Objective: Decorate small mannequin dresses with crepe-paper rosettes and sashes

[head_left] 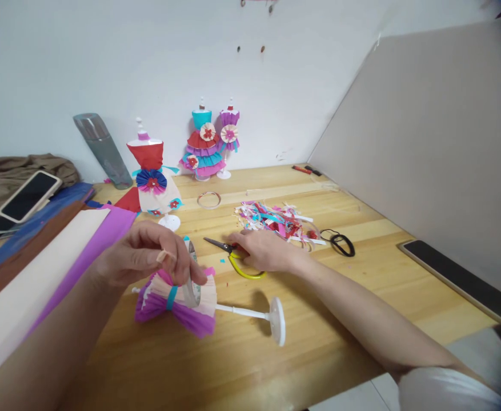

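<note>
My left hand [147, 257] is closed round a roll of clear tape [193, 285], above a small dress form lying on its side. A little pale peach piece [163, 257] shows at its thumb tip. The lying form wears a purple and peach crepe paper dress [190, 314] with a blue band at the waist. Its white stand [277, 321] points right. My right hand [265, 249] has its fingers curled on the yellow-handled scissors [247, 274], which rest on the table with blades pointing left. The hand hides part of the handles.
Paper scraps [271, 220] lie beyond my right hand, a black hair tie [342, 244] beside them. Three dressed forms, one in a red top [147, 154], stand at the back. Crepe paper sheets [57, 245], a phone [30, 196] and a bottle [104, 151] are left; a dark flat device [460, 279] is right.
</note>
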Tool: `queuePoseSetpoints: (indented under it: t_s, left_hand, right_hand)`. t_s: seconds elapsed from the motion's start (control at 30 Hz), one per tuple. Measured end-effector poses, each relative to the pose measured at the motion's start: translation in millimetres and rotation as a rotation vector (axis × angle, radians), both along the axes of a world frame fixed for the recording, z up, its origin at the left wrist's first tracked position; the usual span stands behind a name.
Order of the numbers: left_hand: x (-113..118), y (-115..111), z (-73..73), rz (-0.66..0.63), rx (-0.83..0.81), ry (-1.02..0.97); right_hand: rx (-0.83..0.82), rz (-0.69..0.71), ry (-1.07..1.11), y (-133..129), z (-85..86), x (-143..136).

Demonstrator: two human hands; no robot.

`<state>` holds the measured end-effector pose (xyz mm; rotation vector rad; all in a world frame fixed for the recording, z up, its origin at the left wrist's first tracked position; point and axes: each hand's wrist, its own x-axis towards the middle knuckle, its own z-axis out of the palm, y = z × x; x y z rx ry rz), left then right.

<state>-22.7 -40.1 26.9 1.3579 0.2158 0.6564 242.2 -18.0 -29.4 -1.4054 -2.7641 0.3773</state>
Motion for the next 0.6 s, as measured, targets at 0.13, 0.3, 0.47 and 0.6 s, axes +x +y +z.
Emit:
queuePoseSetpoints:
  t_s: [0.13,0.3,0.47,0.6]
  left_hand:
    - [-4.1,1.8,3.3,-0.193,0.054,0.001]
    - [-13.9,5.3,12.2,-0.32,0.117,0.09]
    - [-28.6,10.9,15.1,-0.288,0.184,0.014]
    - [-43.5,14.6,8.6,-0.123,0.209,-0.06]
  right_hand:
    - [-0.028,0.044,0.034,-2.2,4.5,-2.4]
    - [-0.251,0.036,0.332,3.9,11.5,6.6]
    - [-0.507,0.105,0.681,4.8,21.8,13.8]
    - [-0.868,0.19,0.866,-2.1,33.3,16.8]
